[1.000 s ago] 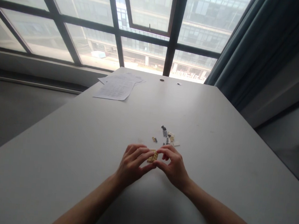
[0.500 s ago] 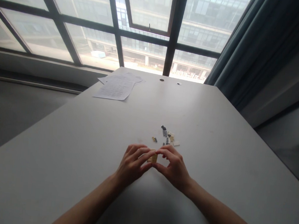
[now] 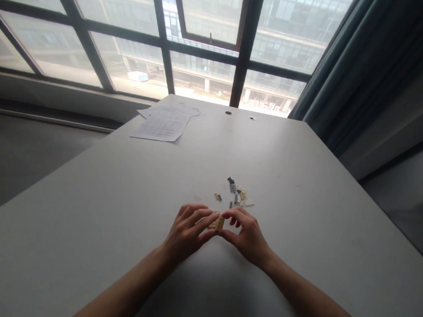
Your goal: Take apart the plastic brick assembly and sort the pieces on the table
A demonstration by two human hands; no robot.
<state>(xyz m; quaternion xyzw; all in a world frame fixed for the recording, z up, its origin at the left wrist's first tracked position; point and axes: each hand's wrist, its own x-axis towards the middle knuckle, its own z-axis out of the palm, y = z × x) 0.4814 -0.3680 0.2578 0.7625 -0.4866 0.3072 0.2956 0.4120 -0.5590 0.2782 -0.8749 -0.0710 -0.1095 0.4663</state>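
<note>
The tan studded toy-brick piece (image 3: pixel 220 223) is pinched between the fingers of the left hand (image 3: pixel 187 230) and right hand (image 3: pixel 244 232), both touching it, its long axis too covered to tell, with loose grey bricks (image 3: pixel 233 188) beyond those fingers on the desk (image 3: pixel 120 195).

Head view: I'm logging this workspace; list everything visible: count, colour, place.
Flat table: one, white, centre
Studded plastic piece: one, tan, lower centre
Small plastic pieces: several, grey, dark, cream, tan, beyond studded piece
Printed paper sheets: at least two, white, far left
Round holes: two, dark, table's far end
Glass window: one, dark frame, background
Large building: one, pale, outside
Fabric curtain: one, blue-grey, right
Floor: one, grey, left
Left hand: one, bare, touching studded piece
Right hand: one, bare, touching studded piece
Forearms: two, bare, bottom
</note>
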